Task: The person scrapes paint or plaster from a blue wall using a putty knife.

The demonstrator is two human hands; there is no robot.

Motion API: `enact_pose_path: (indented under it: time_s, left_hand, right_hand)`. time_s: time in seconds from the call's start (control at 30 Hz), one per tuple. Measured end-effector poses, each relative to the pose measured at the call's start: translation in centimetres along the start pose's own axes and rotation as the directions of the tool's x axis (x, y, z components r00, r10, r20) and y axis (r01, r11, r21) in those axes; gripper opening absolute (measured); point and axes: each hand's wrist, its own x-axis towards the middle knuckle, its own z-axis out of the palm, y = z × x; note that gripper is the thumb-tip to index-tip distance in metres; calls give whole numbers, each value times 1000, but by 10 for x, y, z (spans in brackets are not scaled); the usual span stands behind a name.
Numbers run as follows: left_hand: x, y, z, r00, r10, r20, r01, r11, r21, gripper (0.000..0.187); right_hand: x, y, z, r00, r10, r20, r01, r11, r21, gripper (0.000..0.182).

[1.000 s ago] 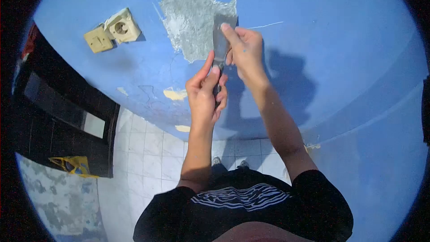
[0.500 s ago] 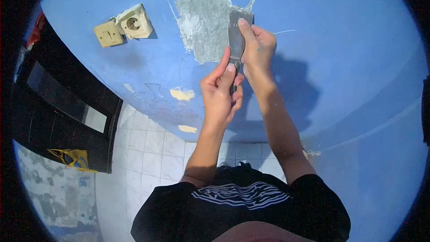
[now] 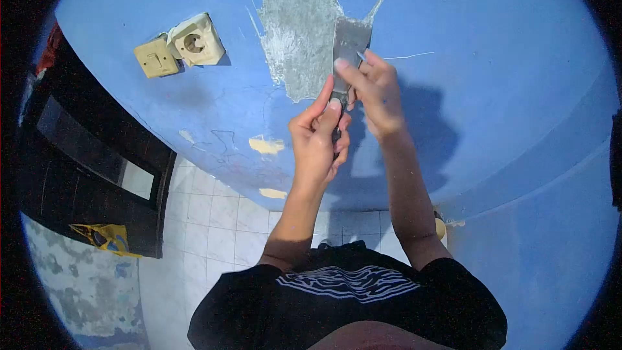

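Observation:
My left hand [image 3: 314,142] is closed round the dark handle of a putty knife [image 3: 350,39], its index finger stretched up along the lower blade. The broad metal blade points upward, overlapping the right edge of a grey, scraped patch [image 3: 301,39] on the blue wall. My right hand [image 3: 379,94] is at the blade's right edge. Its thumb, slightly blurred, lies across the front of the blade, and its other fingers curl at the side, partly hidden.
A cream switch [image 3: 155,57] and a wall socket [image 3: 195,40] sit left of the patch. Pale chips [image 3: 266,145] mark the wall lower down. A dark door [image 3: 84,168] with a yellow bag [image 3: 107,236] stands at left. White tiles [image 3: 220,227] cover the floor.
My right thumb has slid down and left across the blade, and the right fingers have shifted lower. My left hand keeps its hold on the putty knife. The view has tilted slightly.

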Motion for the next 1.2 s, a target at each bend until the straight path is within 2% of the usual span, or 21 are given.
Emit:
enact_pose_path:
  time_s: [0.03,0.13,0.37,0.47,0.57,0.63,0.73,0.8,0.87,0.93,1.0,1.07,1.13,1.17,1.2]
  left_hand:
    - [0,0,1,1000,6,2,-6,1000,2,45]
    - [-4,0,-3,1000,-3,16,3,1000,4,46]
    - [-3,4,4,998,-48,40,50,997,-52,47]
    - [-8,-3,-5,998,-47,32,48,999,-23,48]
    - [0,1,2,998,-41,40,42,999,-28,47]
    - [0,0,5,998,-50,39,52,997,-53,47]
    - [-7,-8,0,999,-49,-9,48,997,-62,46]
    - [-10,-5,-6,999,9,-34,-9,1000,-9,46]
    - [-5,9,4,1000,-10,-5,10,999,-34,46]
    - [-7,11,10,999,-37,9,37,998,-59,47]
    - [-10,-1,15,992,118,42,-118,993,1,47]
    - [-18,-13,3,990,142,5,-142,990,26,47]
    - [-22,-24,-7,969,247,-13,-245,966,84,46]
    - [-22,-25,-10,969,246,-13,-244,966,85,46]
    - [-21,-26,-12,947,322,-12,-311,922,233,46]
  right_hand:
    - [0,-3,2,998,-41,52,46,996,-82,23]
    - [3,-8,-1,1000,23,-2,-23,998,-65,22]
    - [14,-2,-5,998,-17,-59,16,1000,-16,30]
    - [8,2,-4,995,29,-96,-30,999,-15,36]
    - [10,4,-2,989,15,-150,-21,999,-42,40]
    - [13,-1,-2,984,-43,-173,46,999,14,42]
    - [10,9,2,975,-37,-217,50,997,58,42]
    - [8,17,6,974,-30,-227,34,999,17,41]
    - [9,12,9,970,-17,-241,13,1000,-20,41]
    - [13,-7,13,969,-93,-230,103,994,33,31]
    - [16,-3,12,962,-104,-254,107,994,-2,36]
    - [10,9,6,958,-111,-265,101,994,-50,41]
    - [13,26,3,960,-117,-253,132,990,41,39]
    - [11,24,5,960,-116,-254,130,991,42,39]
    - [8,20,7,968,-51,-246,74,994,84,33]
